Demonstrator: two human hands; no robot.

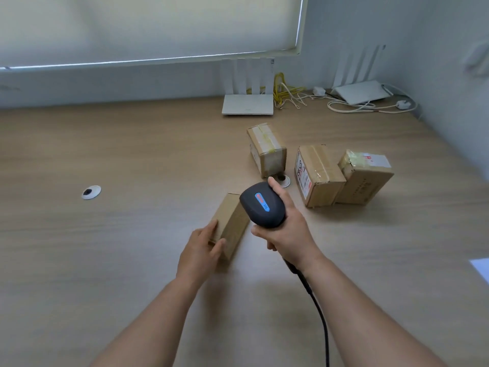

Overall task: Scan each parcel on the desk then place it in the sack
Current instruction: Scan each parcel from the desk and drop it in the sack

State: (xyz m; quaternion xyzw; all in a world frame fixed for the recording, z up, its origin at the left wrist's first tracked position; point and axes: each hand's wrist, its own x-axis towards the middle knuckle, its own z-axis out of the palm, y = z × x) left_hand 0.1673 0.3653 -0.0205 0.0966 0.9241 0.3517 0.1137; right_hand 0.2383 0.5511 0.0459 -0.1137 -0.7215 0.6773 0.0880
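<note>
A small plain cardboard parcel (230,223) lies on the wooden desk (105,234) in front of me. My left hand (202,250) grips its near end, thumb on one side and fingers on top. My right hand (287,229) holds a black barcode scanner (263,205) by its handle, the head hanging just over the parcel's far right corner. Its black cable (317,313) trails toward me. Three taped parcels stand further right: one upright (268,149), one with a red-printed label (318,176), one leaning against it (366,178). No sack is in view.
Two white routers (248,103) (361,91) stand at the back of the desk among yellow and white cables (291,94). A round cable grommet (91,192) sits at the left, another (284,181) behind the scanner. A white sheet corner (481,266) shows at the right edge.
</note>
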